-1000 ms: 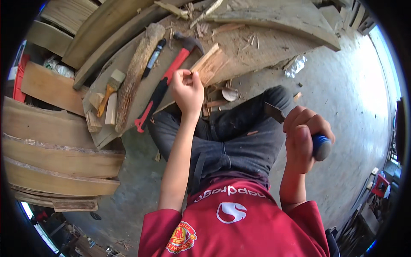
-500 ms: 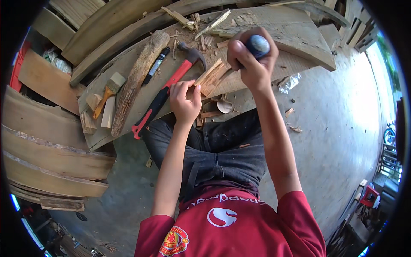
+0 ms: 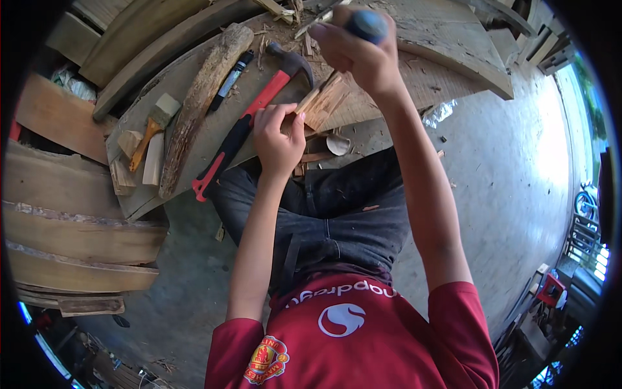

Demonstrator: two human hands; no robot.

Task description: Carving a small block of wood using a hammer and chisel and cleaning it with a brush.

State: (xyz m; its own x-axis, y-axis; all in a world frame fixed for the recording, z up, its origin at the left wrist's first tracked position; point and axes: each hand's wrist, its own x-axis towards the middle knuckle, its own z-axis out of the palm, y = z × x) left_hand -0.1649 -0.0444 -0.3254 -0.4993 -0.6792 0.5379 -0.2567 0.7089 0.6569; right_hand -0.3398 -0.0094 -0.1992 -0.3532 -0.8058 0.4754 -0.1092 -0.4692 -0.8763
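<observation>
My left hand (image 3: 280,137) pinches the near left end of a small split block of wood (image 3: 329,107) between thumb and fingertips, against the work board. My right hand (image 3: 364,58), slightly blurred, is wrapped around the blue handle (image 3: 367,26) of a chisel. Most of the chisel's blade is hidden by the hand and the block's upper edge. Left of the block lies a claw hammer (image 3: 245,123) with a red and black grip, its head toward the far side. Beyond it are a marker pen (image 3: 231,81) and a rough, bark-like stick (image 3: 206,107).
A paintbrush (image 3: 154,126) and small offcuts (image 3: 153,159) lie on the board's left part. Wood chips and splinters (image 3: 311,48) scatter at the far side. Planks (image 3: 71,233) are stacked at the left. A small round cup-like piece (image 3: 337,144) sits by my legs, and crumpled foil (image 3: 439,113) lies on the floor.
My right hand has moved up and left with the chisel, tilting it over the block. The block has turned a little under my left hand. The view has shifted slightly.
</observation>
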